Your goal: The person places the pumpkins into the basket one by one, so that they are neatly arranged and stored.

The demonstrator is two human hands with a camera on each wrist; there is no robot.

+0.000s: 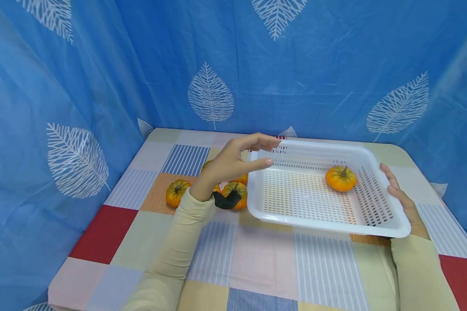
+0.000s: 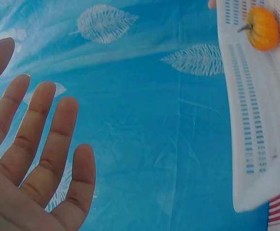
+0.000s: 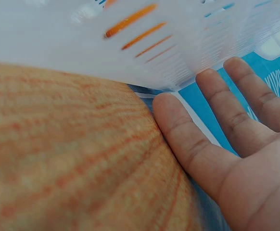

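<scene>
A white perforated plastic basket (image 1: 319, 226) stands over the right half of the table, with one small orange pumpkin (image 1: 341, 179) inside. My right hand (image 1: 406, 203) is at the basket's right outer side. In the right wrist view its fairly straight fingers (image 3: 217, 91) reach the outer wall. My left hand (image 1: 241, 157) hovers by the basket's left rim, thumb and fingers apart, holding nothing. The left wrist view shows those fingers (image 2: 39, 130) extended and apart from the basket. Several more pumpkins (image 1: 177, 193) lie on the cloth around my left wrist, partly hidden by it.
A patchwork tablecloth (image 1: 264, 255) covers the table; its orange-streaked cloth (image 3: 72, 159) looms close in the right wrist view. A blue curtain (image 1: 295, 77) with white leaf prints hangs behind the table and at both sides. A black band (image 1: 226, 201) is at my left wrist.
</scene>
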